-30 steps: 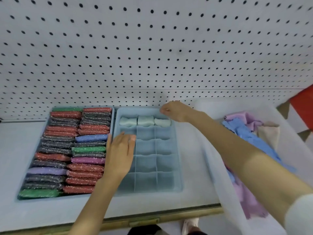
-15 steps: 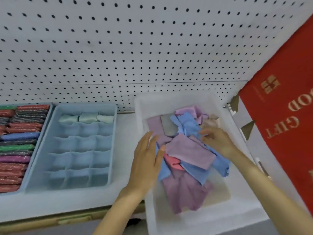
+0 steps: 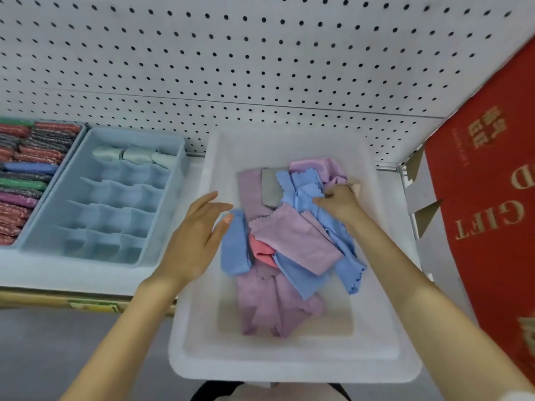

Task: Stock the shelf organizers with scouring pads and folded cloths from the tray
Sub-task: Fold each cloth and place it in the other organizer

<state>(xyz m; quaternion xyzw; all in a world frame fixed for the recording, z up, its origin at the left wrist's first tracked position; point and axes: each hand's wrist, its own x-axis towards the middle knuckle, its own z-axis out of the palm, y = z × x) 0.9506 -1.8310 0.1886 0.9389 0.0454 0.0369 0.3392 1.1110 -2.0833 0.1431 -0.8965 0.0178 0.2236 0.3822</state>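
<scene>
The right hand (image 3: 338, 204) grips a blue cloth (image 3: 304, 186) at the back of the loose pile in the white tray (image 3: 289, 369). The left hand (image 3: 194, 238) is open with fingers straight at the tray's left wall, and its thumb tip meets a folded blue cloth (image 3: 234, 250). The pile contains lilac, blue, coral and grey cloths. On the shelf (image 3: 72, 276) to the left, the divided organizer (image 3: 170, 204) holds three pale rolled cloths (image 3: 133, 154) in its back row. Scouring pads (image 3: 29, 175) stand packed in rows at far left.
</scene>
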